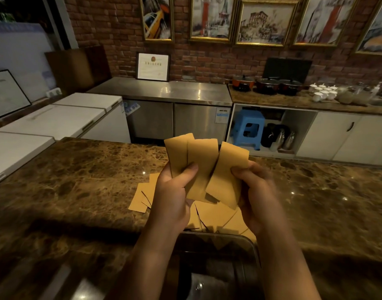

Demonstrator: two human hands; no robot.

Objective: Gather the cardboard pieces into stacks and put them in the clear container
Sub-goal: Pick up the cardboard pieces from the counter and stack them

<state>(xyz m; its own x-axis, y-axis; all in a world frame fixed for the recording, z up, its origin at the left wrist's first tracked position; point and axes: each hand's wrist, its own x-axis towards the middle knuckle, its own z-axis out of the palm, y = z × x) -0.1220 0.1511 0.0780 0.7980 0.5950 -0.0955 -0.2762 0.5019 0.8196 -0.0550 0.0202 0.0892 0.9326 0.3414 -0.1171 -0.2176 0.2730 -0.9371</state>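
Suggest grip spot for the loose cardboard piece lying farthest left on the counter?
Take the far-left cardboard piece by its bare left edge, coming from the left. It lies flat on the marble counter, and its right side is tucked under neighbouring pieces, so only that edge is free to pinch.

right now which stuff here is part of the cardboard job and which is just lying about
Part of the job:
- cardboard pieces held fanned in the left hand and right hand
- loose cardboard pieces on the marble counter
- clear container at the near edge

Just lying about:
- blue stool
- framed certificate
- pots
- white cups
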